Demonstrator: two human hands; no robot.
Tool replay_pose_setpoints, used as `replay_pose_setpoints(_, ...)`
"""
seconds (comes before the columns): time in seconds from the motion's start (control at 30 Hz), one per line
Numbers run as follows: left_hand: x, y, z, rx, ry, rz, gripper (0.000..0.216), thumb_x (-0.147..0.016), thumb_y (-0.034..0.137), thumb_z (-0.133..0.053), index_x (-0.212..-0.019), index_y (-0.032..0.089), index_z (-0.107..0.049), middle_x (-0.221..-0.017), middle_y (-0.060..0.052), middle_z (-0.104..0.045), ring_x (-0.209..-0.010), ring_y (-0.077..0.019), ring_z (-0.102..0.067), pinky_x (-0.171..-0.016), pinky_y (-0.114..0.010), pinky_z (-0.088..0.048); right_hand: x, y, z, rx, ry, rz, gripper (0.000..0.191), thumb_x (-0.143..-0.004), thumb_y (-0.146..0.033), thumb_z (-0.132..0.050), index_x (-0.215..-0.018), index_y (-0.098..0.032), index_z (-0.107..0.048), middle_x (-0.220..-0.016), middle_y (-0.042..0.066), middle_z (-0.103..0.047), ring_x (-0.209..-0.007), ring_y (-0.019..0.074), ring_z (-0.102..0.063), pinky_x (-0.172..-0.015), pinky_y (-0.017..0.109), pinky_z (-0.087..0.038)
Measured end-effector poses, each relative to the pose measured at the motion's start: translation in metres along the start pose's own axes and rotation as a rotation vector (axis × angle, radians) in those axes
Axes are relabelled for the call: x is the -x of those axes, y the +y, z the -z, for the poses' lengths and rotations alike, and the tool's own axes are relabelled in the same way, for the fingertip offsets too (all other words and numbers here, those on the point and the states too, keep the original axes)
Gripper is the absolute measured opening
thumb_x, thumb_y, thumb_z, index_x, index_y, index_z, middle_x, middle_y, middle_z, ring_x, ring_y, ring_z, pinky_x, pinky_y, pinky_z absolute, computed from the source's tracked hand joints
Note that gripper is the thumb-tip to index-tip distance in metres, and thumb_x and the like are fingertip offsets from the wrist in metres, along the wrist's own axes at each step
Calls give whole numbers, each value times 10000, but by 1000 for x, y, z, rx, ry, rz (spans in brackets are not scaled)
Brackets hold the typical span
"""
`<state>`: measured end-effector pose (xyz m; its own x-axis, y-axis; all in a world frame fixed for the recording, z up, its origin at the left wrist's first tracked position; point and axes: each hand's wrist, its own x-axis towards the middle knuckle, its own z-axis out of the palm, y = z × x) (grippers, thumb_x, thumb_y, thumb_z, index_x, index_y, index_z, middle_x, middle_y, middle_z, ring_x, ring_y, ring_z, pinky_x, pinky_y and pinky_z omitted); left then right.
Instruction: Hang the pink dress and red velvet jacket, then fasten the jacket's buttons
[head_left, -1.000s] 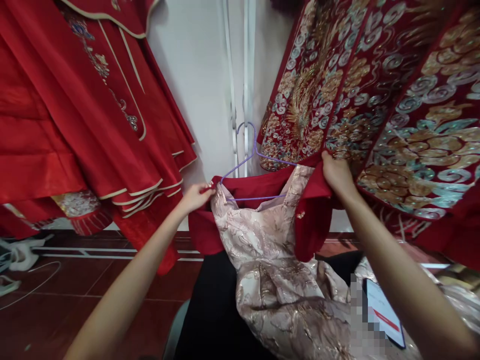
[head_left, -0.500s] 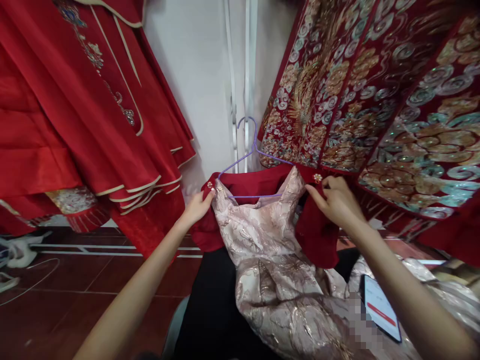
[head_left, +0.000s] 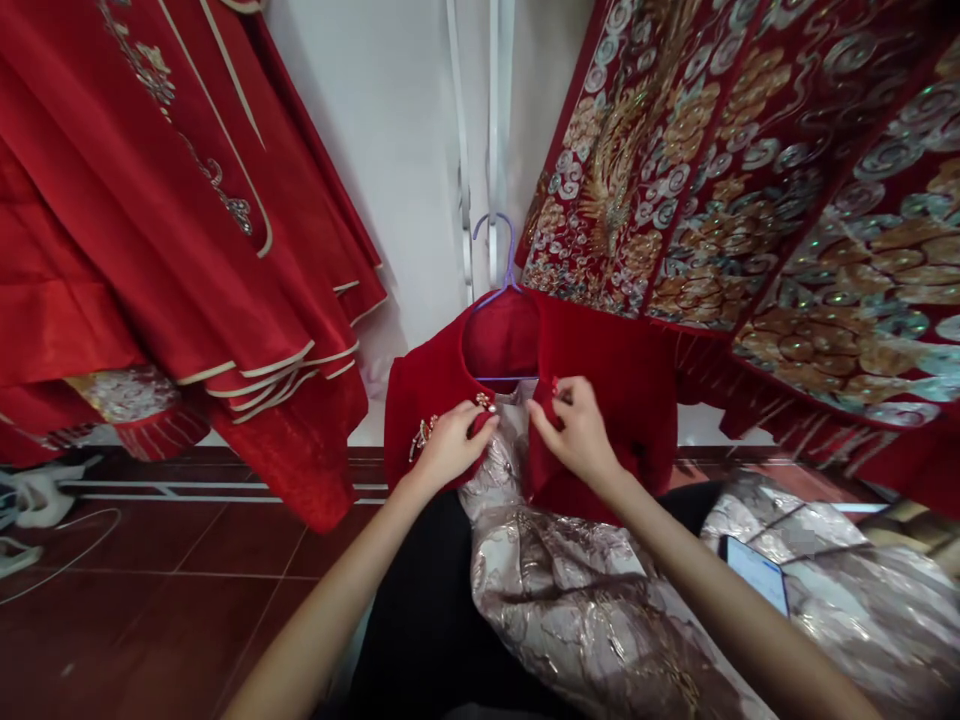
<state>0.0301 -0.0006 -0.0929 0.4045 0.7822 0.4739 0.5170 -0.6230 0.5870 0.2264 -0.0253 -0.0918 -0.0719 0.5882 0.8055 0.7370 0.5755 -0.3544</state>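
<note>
A short red jacket (head_left: 615, 350) with gold button ornaments hangs over the shoulders of a pale pink brocade dress (head_left: 570, 590). Both are on a purple hanger (head_left: 511, 262), whose hook stands up at the collar. My left hand (head_left: 454, 445) pinches the jacket's left front edge by a gold flower button, with a brooch-like ornament beside it. My right hand (head_left: 577, 425) is closed on the opposite front edge near the neckline. The two edges are close but apart, the dress bodice showing between them. The dress skirt lies across my lap.
Red garments with cream trim (head_left: 285, 270) hang at left. An embroidered red garment (head_left: 690, 180) hangs at right. White rack poles (head_left: 493, 130) stand behind. A phone (head_left: 756, 572) lies on the brocade fabric at right. White shoes (head_left: 45, 497) rest on the tiled floor at left.
My hands have moved inward, bringing the jacket's front edges over the dress bodice towards each other. The jacket now covers the hanger's shoulders and the dress straps.
</note>
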Motion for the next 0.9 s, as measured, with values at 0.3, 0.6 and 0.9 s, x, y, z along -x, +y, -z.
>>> replay_pose_setpoints(0.3,-2,6,3,447,280,221,261,-721,257,-680,-740,198,-427,-839,-20,-672,-801,-148,-655,-674,-232,-486,-14,10,5,-650,-47,-311,471,-765,-221,-640,-1198,-256,-460,-959,23,-553,-909,151,-590,-854,301,-511)
replay_pose_setpoints(0.6,-6,12,6,364,257,136,163,-815,301,-619,-942,205,-584,-978,-55,-687,-898,-168,-660,-722,-256,-515,-19,-14,2,-612,-246,-149,300,-803,-205,-628,-1095,-227,-565,-1068,44,-608,-952,168,-613,-870,319,-534)
replay_pose_setpoints(0.9,-11,8,7,364,232,104,166,-826,293,-608,-961,197,-610,-1021,-63,-687,-917,-173,-657,-768,-277,-526,-30,-12,-2,-494,-263,-92,164,-891,-271,-541,-1037,-229,-603,-1013,38,-647,-906,161,-628,-807,306,-561)
